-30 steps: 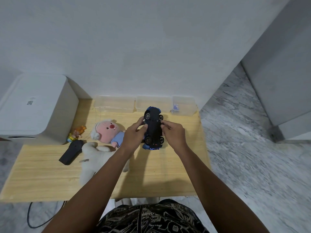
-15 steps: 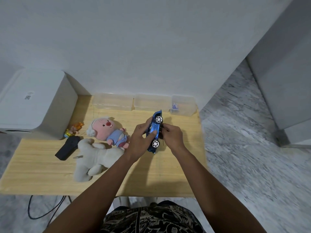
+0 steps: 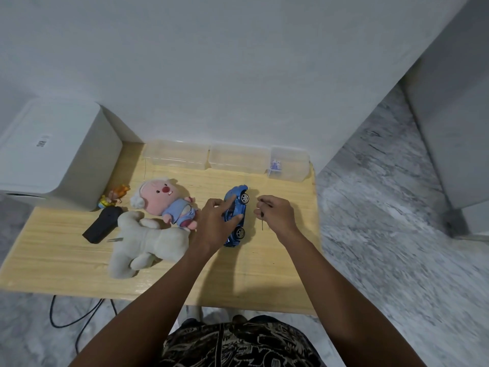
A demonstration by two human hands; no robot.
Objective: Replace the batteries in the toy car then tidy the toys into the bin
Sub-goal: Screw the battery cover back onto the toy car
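Observation:
The blue toy car (image 3: 236, 215) rests on the wooden table (image 3: 66, 258), wheels toward the right. My left hand (image 3: 217, 223) lies over its left side, fingers on the roof and body. My right hand (image 3: 277, 214) is just right of the car, apart from it, pinching a thin dark screwdriver (image 3: 261, 219) that points down. A pink-faced plush in blue (image 3: 169, 203) and a white plush (image 3: 144, 241) lie left of the car. A black remote (image 3: 102, 226) and a small orange figure (image 3: 115, 198) sit further left.
Three clear plastic bins (image 3: 177, 157) (image 3: 238, 160) (image 3: 289, 164) line the wall at the table's back edge; the right one holds a small pack. A white box-shaped appliance (image 3: 53, 152) stands at back left. Cables (image 3: 76, 319) hang below the table front. Marble floor lies to the right.
The car was turned from underside-up to upright and set down on the table. My right hand let go of it and moved right, now showing the screwdriver.

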